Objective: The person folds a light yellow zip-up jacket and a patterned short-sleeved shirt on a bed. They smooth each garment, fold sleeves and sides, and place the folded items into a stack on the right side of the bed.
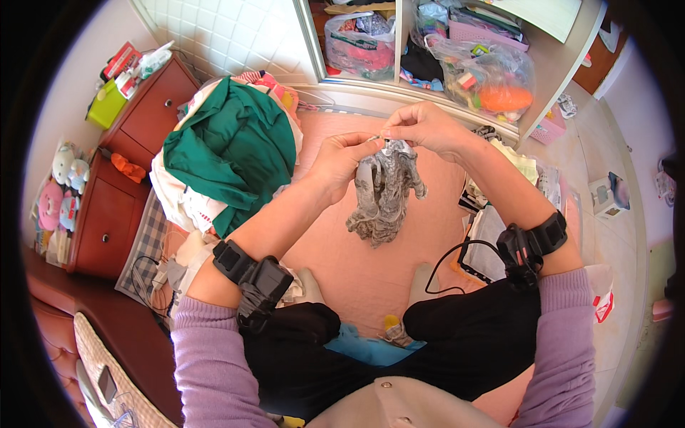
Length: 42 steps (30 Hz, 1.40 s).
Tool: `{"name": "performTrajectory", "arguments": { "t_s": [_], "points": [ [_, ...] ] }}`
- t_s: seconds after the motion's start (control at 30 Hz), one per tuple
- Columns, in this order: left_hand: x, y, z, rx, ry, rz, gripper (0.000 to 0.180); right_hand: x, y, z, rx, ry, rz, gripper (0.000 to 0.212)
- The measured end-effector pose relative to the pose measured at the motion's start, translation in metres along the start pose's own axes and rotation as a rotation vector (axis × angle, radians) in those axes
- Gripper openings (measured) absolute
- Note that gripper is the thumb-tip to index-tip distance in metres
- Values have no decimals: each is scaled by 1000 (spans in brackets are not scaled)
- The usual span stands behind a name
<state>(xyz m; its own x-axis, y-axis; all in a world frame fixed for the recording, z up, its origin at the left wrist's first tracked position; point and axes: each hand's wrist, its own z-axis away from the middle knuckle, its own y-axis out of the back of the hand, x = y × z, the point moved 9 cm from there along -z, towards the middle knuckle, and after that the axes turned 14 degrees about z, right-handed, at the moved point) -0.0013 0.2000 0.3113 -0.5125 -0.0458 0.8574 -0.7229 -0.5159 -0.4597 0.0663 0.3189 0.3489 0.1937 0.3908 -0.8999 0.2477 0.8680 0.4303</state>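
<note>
A small grey crumpled cloth piece (385,203) with a ruffled, lacy look hangs in front of me over the pink mat. I cannot make out exactly what kind of garment it is. My left hand (341,162) pinches its top edge between thumb and fingertips. Close beside it, my right hand (427,130) pinches the same top edge, the two sets of fingertips nearly touching. The lower part of the cloth dangles freely in folds. What lies right between the fingertips is too small to tell.
A heap of clothes with a green garment (232,135) on top lies left on the pink mat (335,267). Folded cloths (492,232) and a black cord (446,257) are at the right. Ahead stands an open cabinet with plastic bags (492,78). Red-brown drawers (107,214) stand left.
</note>
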Motion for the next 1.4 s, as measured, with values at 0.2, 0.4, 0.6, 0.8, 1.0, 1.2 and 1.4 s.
{"name": "performTrajectory", "arguments": {
  "t_s": [0.2, 0.4, 0.6, 0.8, 1.0, 1.2, 1.4],
  "points": [
    [-4, 0, -4, -49, 12, 60, 20, -12, 1, 5, -61, 70, 57, 14],
    [-4, 2, -6, -71, 1, 77, 23, -22, 3, 6, -23, 157, 67, 20],
    [-5, 1, -6, -135, 38, 65, 29, -24, 1, 7, -34, 189, 102, 13],
    [-5, -8, -6, -208, 7, 59, 32, -20, -2, 4, -104, 212, 56, 16],
    [4, -10, -5, -231, -38, 86, 32, -10, 2, 0, -58, 156, -6, 18],
    [7, -12, -4, -261, -67, 96, 33, -15, 2, 1, -49, 171, 9, 18],
    [14, -13, -6, -258, -130, 66, 25, -21, 1, 8, -72, 193, 143, 19]
  ]
}}
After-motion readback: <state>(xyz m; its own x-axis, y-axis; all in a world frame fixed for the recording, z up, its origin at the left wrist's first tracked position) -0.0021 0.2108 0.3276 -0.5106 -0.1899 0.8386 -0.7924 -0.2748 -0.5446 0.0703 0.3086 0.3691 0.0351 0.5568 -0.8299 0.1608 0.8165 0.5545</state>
